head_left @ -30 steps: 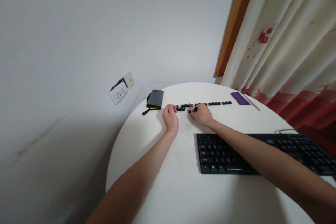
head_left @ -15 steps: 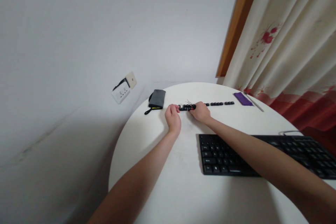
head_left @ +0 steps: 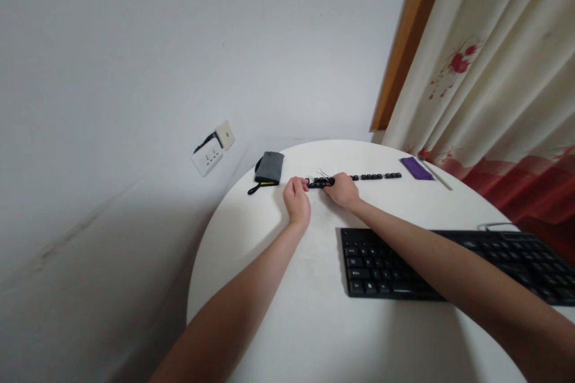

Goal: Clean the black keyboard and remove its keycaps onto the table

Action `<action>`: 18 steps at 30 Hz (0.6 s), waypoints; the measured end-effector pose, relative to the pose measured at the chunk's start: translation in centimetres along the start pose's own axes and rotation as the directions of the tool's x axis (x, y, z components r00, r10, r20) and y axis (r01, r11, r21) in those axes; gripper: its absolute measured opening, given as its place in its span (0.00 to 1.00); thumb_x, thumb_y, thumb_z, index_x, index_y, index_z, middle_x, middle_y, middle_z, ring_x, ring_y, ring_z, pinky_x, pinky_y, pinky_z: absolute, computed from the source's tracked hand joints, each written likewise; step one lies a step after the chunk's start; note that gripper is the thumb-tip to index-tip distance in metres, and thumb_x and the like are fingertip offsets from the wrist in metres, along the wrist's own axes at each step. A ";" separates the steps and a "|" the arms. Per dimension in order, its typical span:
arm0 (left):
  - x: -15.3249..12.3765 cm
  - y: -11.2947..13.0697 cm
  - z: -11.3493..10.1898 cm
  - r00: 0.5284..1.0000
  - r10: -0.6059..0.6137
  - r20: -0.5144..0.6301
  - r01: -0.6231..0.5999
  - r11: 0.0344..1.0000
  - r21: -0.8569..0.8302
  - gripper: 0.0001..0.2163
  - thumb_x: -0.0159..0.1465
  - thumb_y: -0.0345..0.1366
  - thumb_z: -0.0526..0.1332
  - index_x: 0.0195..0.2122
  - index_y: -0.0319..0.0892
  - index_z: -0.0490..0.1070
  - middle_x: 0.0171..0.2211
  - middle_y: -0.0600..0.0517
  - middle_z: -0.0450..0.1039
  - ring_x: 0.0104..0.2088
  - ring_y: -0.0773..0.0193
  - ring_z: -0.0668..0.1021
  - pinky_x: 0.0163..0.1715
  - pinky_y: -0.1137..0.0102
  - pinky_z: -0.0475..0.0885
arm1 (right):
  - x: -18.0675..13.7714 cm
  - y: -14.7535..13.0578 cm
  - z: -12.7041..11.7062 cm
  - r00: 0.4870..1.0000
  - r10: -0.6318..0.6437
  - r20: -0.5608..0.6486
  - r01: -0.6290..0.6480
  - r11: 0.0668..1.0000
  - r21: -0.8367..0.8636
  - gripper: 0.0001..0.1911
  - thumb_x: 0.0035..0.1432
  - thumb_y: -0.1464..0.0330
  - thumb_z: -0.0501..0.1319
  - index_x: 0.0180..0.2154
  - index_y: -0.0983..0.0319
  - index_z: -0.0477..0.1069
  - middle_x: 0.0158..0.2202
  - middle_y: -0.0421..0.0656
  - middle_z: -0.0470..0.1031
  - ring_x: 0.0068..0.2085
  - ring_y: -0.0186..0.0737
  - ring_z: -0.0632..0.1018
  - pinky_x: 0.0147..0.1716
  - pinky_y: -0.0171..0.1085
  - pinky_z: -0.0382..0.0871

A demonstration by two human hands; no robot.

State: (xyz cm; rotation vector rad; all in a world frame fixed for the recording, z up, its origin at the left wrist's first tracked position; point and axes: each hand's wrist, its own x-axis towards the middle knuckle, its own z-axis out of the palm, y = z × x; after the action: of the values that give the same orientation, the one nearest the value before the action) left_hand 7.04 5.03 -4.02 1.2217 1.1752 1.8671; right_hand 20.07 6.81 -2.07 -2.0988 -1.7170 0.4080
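Note:
Black keycaps (head_left: 372, 176) lie in rows across the white table, with a shorter second row in front at the left end. My left hand (head_left: 297, 202) rests at that left end, its fingers curled in with the tips against the row; whether a keycap is between them cannot be made out. Just to the right, my right hand (head_left: 344, 190) is closed around a wire keycap puller (head_left: 324, 174). The puller's thin wires point up and to the left, while the fingers hide most of its dark handle. Some keycaps are covered by the right hand.
A black keyboard (head_left: 372, 284) lies in front, partly under my right forearm. A grey pouch (head_left: 271, 166) with a black loop is at the left, a purple cloth item (head_left: 416, 168) and a thin light stick (head_left: 438, 176) at the right. The round table (head_left: 251, 239) meets a wall with sockets.
The view has shifted very slightly. Both hands stay at almost the same places over the keycaps.

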 end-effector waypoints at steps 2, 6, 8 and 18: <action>0.0 -0.1 0.0 1.000 -0.003 0.001 0.003 1.000 -0.001 0.14 0.67 0.35 0.51 0.26 0.41 0.68 0.21 0.55 0.63 0.25 0.66 0.68 0.29 0.72 0.62 | 0.0 0.0 0.0 1.000 -0.007 0.003 0.007 1.000 0.005 0.11 0.54 0.64 0.62 0.37 0.63 0.76 0.41 0.53 0.80 0.42 0.51 0.80 0.36 0.39 0.71; 0.0 -0.2 0.0 1.000 0.001 0.004 -0.001 1.000 -0.001 0.14 0.67 0.35 0.51 0.26 0.41 0.68 0.21 0.55 0.63 0.25 0.66 0.68 0.28 0.72 0.62 | -0.1 0.1 -0.1 1.000 -0.012 0.000 0.012 1.000 0.019 0.11 0.54 0.64 0.62 0.37 0.63 0.76 0.41 0.53 0.80 0.42 0.50 0.80 0.36 0.39 0.71; 0.0 -0.2 0.0 1.000 0.001 0.006 -0.001 1.000 -0.001 0.14 0.67 0.35 0.51 0.26 0.41 0.68 0.21 0.55 0.63 0.25 0.66 0.68 0.28 0.72 0.62 | 0.0 0.1 -0.1 1.000 -0.009 -0.004 0.009 1.000 0.027 0.11 0.54 0.64 0.63 0.38 0.64 0.76 0.41 0.54 0.80 0.42 0.50 0.80 0.36 0.38 0.71; 0.3 -0.3 -0.3 1.000 -0.029 -0.006 0.029 0.999 0.023 0.13 0.66 0.37 0.51 0.26 0.41 0.68 0.21 0.56 0.63 0.25 0.67 0.69 0.28 0.73 0.63 | -0.3 0.4 -1.6 0.997 -0.067 -0.026 0.070 0.985 0.161 0.09 0.50 0.66 0.66 0.31 0.66 0.77 0.32 0.50 0.81 0.36 0.43 0.79 0.33 0.33 0.67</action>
State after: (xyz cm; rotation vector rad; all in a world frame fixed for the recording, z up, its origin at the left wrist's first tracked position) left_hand 6.71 5.29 -4.27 1.2063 1.2143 1.8422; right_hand 21.11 6.24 -0.82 -1.9178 -1.6797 0.4859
